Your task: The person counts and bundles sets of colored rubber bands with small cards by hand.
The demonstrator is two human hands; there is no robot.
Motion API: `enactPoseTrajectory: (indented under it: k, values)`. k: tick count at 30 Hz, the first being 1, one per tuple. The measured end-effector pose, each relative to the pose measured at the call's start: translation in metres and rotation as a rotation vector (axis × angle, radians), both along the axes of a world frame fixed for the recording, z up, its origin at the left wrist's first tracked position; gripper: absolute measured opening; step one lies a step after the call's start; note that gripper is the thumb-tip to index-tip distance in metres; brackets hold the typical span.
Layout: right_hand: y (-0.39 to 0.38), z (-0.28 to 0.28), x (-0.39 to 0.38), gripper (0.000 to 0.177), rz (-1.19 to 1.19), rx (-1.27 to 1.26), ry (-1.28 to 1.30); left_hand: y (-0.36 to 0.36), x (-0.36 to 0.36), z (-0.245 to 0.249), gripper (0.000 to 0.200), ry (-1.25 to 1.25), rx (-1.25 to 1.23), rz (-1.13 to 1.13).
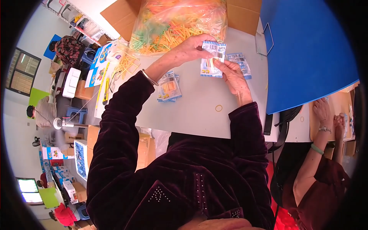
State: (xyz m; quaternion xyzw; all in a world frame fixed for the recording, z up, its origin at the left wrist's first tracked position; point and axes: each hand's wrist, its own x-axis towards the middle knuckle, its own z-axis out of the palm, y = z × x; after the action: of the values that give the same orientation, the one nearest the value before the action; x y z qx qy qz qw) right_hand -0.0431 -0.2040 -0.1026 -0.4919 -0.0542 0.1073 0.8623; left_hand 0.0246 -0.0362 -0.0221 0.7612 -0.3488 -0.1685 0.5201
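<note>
My left hand [193,49] pinches the upper left side of a small clear packet [211,65] with blue striped ends. On its lower right side, my right hand [235,78] grips the same packet between thumb and fingers. Thin coloured sticks show through the film. Beside my right hand lie more packets [242,63], partly covered by it. Another small pile of packets [168,89] rests on the table below my left wrist. Past my hands, a large plastic bag [180,23] full of thin yellow, orange and green sticks stands in an open cardboard box [243,14].
On the white table [184,115] lie a rubber band [218,108], loose sticks [127,66] and a yellow utility knife [106,91]. A blue partition [310,53] rises at the right. Beyond it, a co-worker's hands [322,111] are at another table. Other people sit far left.
</note>
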Motion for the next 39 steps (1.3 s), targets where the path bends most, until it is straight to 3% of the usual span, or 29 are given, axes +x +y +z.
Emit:
enactPoseTrajectory:
  k: [2, 12, 14, 15, 17, 18, 20, 22, 23, 25, 33, 35, 39]
  values:
    - [0.002, 0.012, -0.005, 0.024, 0.026, -0.027, 0.044, 0.003, -0.002, 0.001, 0.043, -0.015, 0.105, 0.031]
    - [0.001, 0.009, -0.005, 0.029, 0.012, -0.247, -0.019, 0.012, -0.006, -0.004, 0.041, -0.095, 0.090, -0.004]
    - [-0.005, 0.008, -0.003, 0.028, -0.448, -0.667, -0.327, 0.029, -0.015, 0.007, 0.041, -0.092, 0.069, -0.054]
    - [-0.014, 0.006, 0.001, 0.028, -0.449, -0.668, -0.326, 0.041, -0.016, 0.010, 0.040, -0.046, 0.166, 0.001]
    - [-0.037, -0.002, 0.008, 0.033, -0.888, -1.286, -0.367, 0.070, -0.019, 0.011, 0.038, 0.064, 0.227, -0.014]
    - [-0.043, -0.007, 0.008, 0.033, -0.890, -1.285, -0.366, 0.084, -0.019, 0.010, 0.036, 0.173, 0.285, -0.025]
    - [-0.048, -0.019, 0.006, 0.034, -0.941, -1.549, -0.227, 0.115, -0.018, -0.008, 0.034, 0.168, 0.363, 0.016]
    - [-0.045, -0.020, 0.006, 0.034, -0.879, -1.620, -0.167, 0.120, -0.024, -0.013, 0.032, 0.165, 0.438, 0.054]
    - [-0.044, -0.020, 0.007, 0.034, -0.812, -1.690, -0.116, 0.121, -0.030, -0.016, 0.031, 0.036, 0.490, 0.175]
    - [-0.043, -0.020, 0.008, 0.034, -0.808, -1.687, -0.110, 0.116, -0.035, -0.015, 0.030, -0.091, 0.536, 0.303]
    - [-0.054, -0.036, 0.017, 0.026, -0.938, -1.599, -0.172, 0.050, -0.024, -0.019, 0.032, -0.202, 0.358, 0.030]
    - [-0.053, -0.032, 0.016, 0.021, -1.070, -1.468, -0.272, 0.037, -0.016, -0.021, 0.032, -0.268, 0.312, 0.022]
    - [-0.044, -0.005, 0.012, 0.018, -1.047, -1.289, -0.520, 0.007, -0.017, -0.002, 0.031, -0.254, 0.197, 0.128]
